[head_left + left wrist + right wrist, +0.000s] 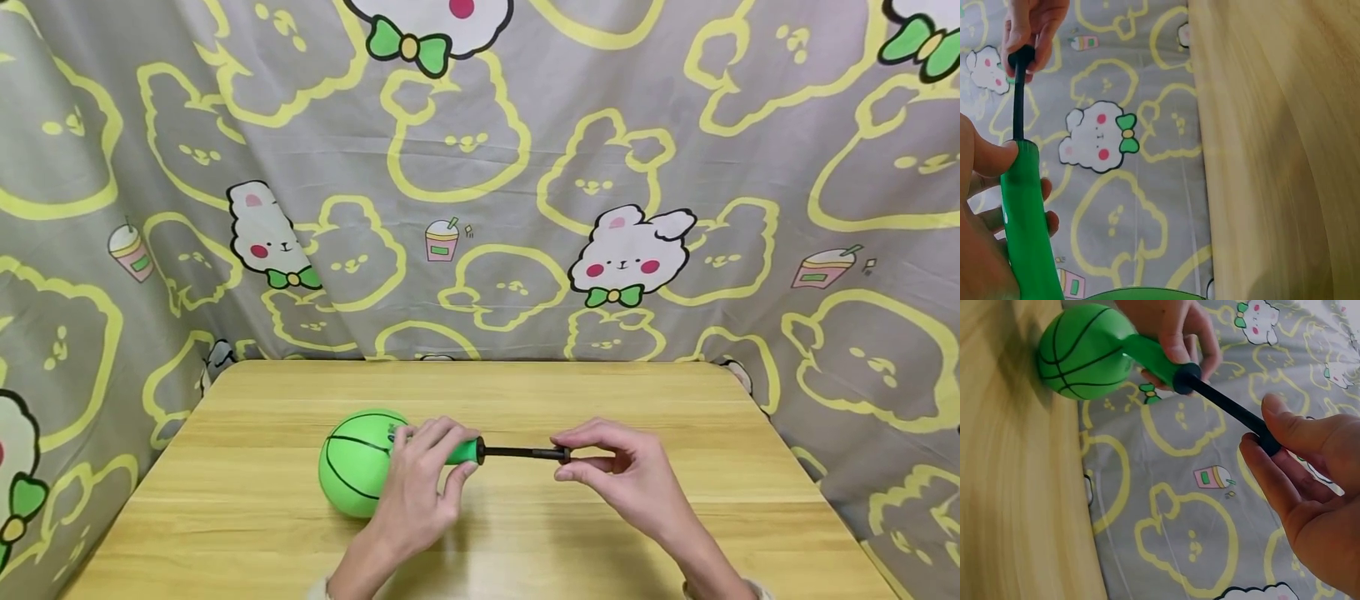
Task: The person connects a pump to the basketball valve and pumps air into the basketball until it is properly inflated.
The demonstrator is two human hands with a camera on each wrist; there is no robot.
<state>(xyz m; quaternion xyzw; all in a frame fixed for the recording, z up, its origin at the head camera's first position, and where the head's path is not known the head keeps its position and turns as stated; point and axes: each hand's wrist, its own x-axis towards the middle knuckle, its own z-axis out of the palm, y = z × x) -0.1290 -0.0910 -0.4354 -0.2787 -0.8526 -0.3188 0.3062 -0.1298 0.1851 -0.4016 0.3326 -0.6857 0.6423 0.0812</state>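
A green ball [352, 467] with black basketball lines rests on the table, left of centre. Beside it, my left hand [423, 479] grips the green barrel of a small hand pump [1025, 206], with fingers and thumb curled round it. The pump's far end meets the ball in the right wrist view. Its black rod [1225, 406] is drawn out to the right. At the rod's end, my right hand [622, 462] pinches the black knob [1269, 444] between thumb and fingers. In the head view the left hand hides part of the barrel and of the ball.
The light wood table [585, 392] has its back edge close to a hanging grey cloth [480, 225] printed with yellow outlines and white cartoon animals. The same cloth hangs along the left and right sides.
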